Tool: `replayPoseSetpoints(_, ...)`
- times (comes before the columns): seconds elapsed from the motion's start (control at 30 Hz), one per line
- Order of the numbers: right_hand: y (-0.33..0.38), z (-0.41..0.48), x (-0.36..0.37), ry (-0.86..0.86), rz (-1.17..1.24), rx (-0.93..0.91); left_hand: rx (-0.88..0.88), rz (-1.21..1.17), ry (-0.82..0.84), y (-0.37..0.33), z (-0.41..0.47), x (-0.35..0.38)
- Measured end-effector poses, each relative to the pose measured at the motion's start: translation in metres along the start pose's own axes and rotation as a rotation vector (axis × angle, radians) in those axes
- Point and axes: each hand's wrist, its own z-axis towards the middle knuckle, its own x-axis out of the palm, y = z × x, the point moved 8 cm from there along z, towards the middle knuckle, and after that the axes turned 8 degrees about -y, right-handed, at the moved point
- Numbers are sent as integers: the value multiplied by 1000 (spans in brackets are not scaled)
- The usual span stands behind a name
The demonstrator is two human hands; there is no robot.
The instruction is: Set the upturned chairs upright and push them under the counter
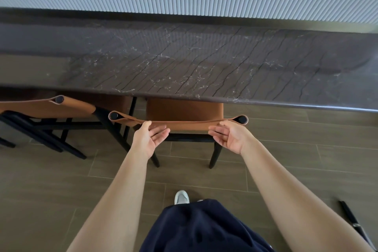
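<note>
Dark veined marble counter (184, 63) w/ tan leather, black-framed chair (184, 111) upright, seat partly under. Left hand (151, 139) & right hand (229, 137) at backrest, fingers loose, not gripping. Next, prob.: push fully in.

I see soft, even light, a pale shine on the counter (30, 67) at 9 o'clock, and bent edges.

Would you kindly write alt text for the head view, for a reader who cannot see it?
A person's left hand and right hand, both open, touch the tan backrest of an upright chair whose seat sits partly under a dark marble counter. A second chair is to its left.
</note>
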Motion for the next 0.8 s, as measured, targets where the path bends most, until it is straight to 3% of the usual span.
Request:
replayPoseSetpoints(0.23,-9,-32,-54,32,135,-38,101,76,76,23,-40,8)
replayPoseSetpoints(0.53,-51,-88,-91,66,285,-171,204,219,331,34,-88,21)
replayPoseSetpoints(0.8,-127,-146,-109,-45,421,-274,196,399,485,57,-129,-4)
